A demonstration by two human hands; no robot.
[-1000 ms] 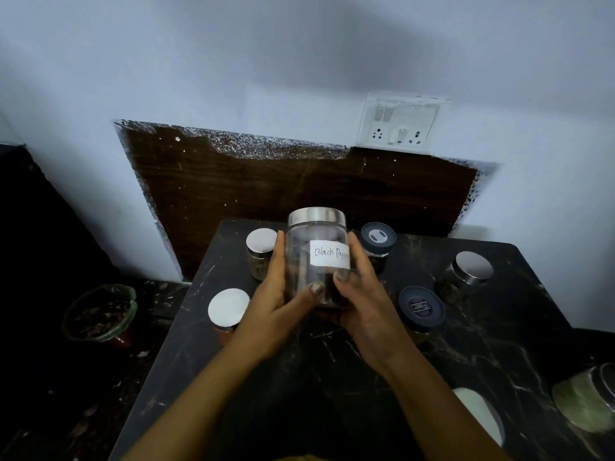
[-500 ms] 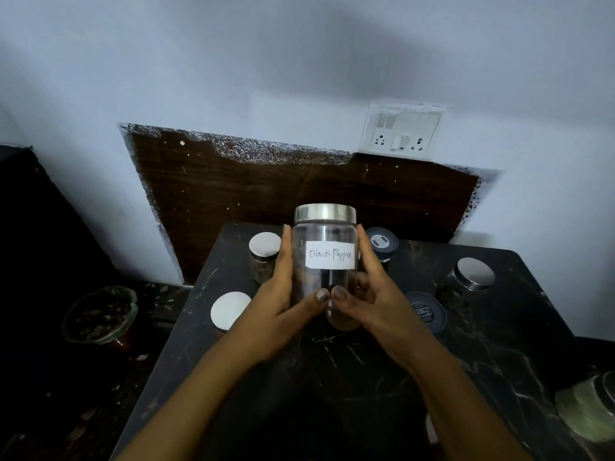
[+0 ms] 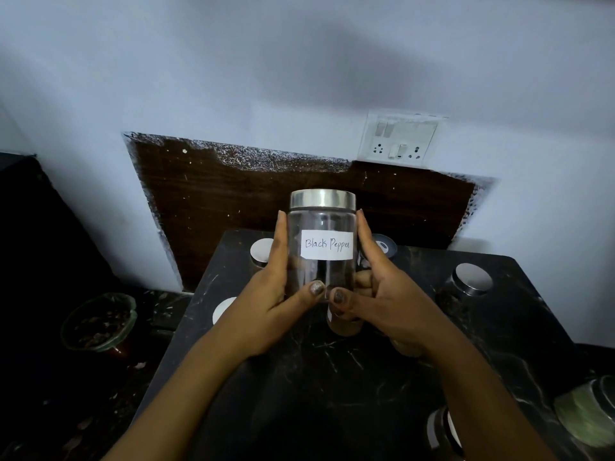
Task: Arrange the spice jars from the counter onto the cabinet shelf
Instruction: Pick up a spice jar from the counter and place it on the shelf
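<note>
Gripping clear glass jar point(image 3: 322, 247), steel lid, white "Black Pepper" label, upright above black marble counter point(image 3: 332, 377): left hand point(image 3: 266, 294), right hand point(image 3: 382, 294), fingers curled around sides, thumbs pressed on front.

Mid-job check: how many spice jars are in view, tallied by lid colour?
Silver or white lids: 5 (clear glass Black Pepper jar in hand, four counter jars)
Dark round lid: 1
Lid hidden or blurred: 2 (brown-filled jar, green-filled jar)
Total: 8

Marble counter point(image 3: 299, 387); lidded jars point(image 3: 472, 281) atop
</note>
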